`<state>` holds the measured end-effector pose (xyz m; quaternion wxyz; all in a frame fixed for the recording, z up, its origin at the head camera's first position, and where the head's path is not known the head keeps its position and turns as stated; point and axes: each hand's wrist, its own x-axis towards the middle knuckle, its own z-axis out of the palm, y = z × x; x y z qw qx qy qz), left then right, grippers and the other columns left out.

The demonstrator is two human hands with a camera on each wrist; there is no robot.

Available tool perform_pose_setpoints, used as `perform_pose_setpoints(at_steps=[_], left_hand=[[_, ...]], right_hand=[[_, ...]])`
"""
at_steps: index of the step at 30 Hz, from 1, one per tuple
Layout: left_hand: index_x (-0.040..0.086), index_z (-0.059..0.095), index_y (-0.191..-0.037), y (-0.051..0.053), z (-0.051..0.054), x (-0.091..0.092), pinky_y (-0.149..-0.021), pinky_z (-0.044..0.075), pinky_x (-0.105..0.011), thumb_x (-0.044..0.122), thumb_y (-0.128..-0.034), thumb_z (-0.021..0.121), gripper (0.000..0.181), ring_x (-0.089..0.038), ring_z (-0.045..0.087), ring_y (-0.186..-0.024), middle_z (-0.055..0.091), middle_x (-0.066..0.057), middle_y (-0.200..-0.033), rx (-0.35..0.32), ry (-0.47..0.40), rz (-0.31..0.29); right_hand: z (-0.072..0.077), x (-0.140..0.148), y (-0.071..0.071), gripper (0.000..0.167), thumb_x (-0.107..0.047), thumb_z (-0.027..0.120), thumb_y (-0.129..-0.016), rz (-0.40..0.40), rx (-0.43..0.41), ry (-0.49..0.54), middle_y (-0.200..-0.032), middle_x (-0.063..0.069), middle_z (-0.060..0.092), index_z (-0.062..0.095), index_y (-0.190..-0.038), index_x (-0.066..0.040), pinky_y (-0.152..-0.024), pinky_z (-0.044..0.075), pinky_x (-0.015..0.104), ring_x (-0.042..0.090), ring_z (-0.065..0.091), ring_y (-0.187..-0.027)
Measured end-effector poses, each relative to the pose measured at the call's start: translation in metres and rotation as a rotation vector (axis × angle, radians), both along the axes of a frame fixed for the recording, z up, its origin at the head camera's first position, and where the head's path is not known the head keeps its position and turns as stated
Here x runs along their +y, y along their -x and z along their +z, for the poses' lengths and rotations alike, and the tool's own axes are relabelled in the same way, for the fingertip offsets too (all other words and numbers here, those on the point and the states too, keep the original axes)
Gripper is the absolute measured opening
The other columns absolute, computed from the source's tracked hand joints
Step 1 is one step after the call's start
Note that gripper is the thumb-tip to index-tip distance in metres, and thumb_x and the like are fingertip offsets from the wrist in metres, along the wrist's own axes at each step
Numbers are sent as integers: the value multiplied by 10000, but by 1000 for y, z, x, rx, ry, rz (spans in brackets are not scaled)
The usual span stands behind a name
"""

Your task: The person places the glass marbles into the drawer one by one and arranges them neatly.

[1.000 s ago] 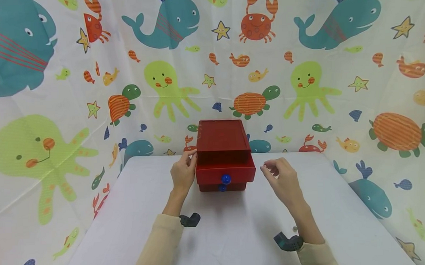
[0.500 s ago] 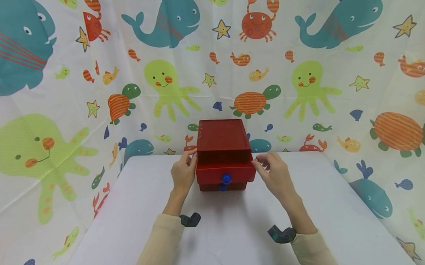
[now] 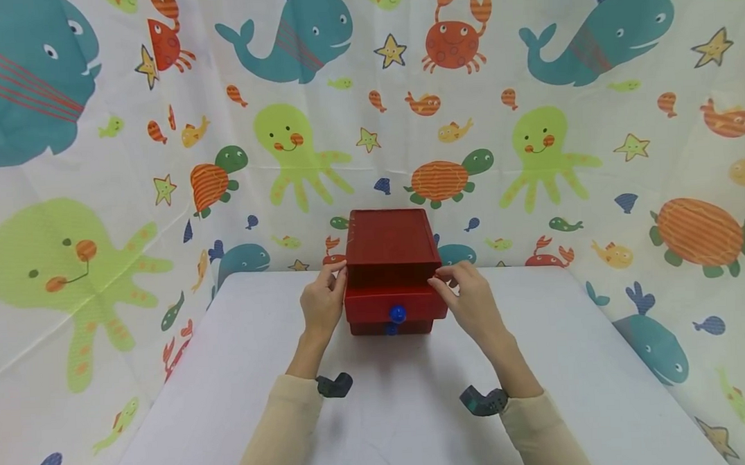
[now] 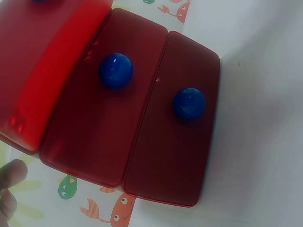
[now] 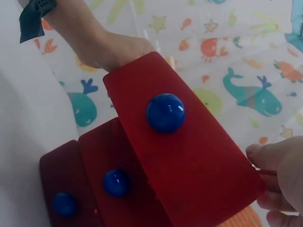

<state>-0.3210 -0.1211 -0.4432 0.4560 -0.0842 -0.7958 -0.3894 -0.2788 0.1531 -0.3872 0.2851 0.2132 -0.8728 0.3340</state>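
A small red drawer cabinet (image 3: 390, 236) stands on the table. Its top drawer (image 3: 369, 307) is pulled out and has a blue knob (image 5: 165, 113). Below are two pushed-in drawers with blue knobs, clear in the left wrist view. My left hand (image 3: 321, 305) rests its fingertips against the cabinet's left side, near the upper front edge. My right hand (image 3: 472, 302) is at the top drawer's right front corner, with thumb and fingertips close together over its rim. Whether something small lies between them cannot be seen. The drawer's inside is mostly dark and hidden.
A white table (image 3: 380, 412) carries the cabinet. Behind and beside it hangs a cloth (image 3: 368, 122) printed with sea animals. Dark wrist devices are strapped to the left wrist (image 3: 334, 385) and right wrist (image 3: 483, 400).
My right hand has moved left from beside the cabinet to the drawer's right rim. The left hand and cabinet stay put. A small round thing near the right wrist is no longer visible.
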Motion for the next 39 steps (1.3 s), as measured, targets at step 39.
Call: perform_pose_setpoints(at_steps=[39], left_hand=[[118,738,-1111,0,-1,-1,-402,245,-207,188,-969,665,174,51,260,-455,477,-20,-518,-2,7,-3]], right_hand=[[-3,3,-2,267,-224,745,-908,0,82,-10,-1040,95,670,695,-1102,-47,-711,587,359,215,585,-876]])
